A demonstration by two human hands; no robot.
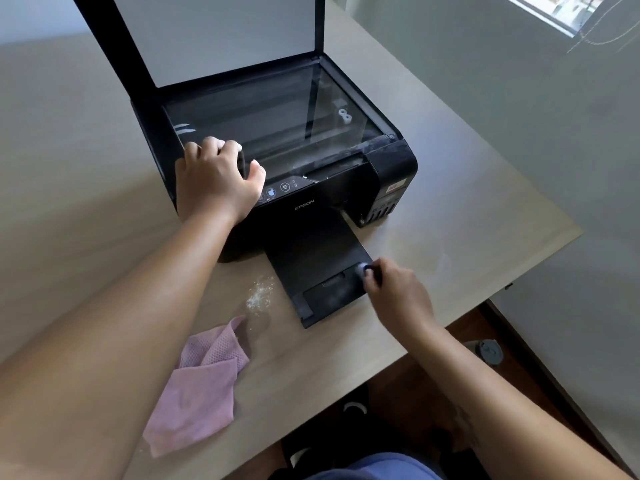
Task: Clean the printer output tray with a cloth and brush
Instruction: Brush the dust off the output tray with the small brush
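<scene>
The left hand (214,181) grips the printer (349,192), right hand (398,296) holds brush (363,269) on output tray (311,251)

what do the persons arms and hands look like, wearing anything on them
The left forearm and right forearm are bare to the frame edge, no sleeves in view. The left hand and the right hand are ungloved; no watch, bracelet or ring shows on them, though the right hand is slightly blurred.
</scene>
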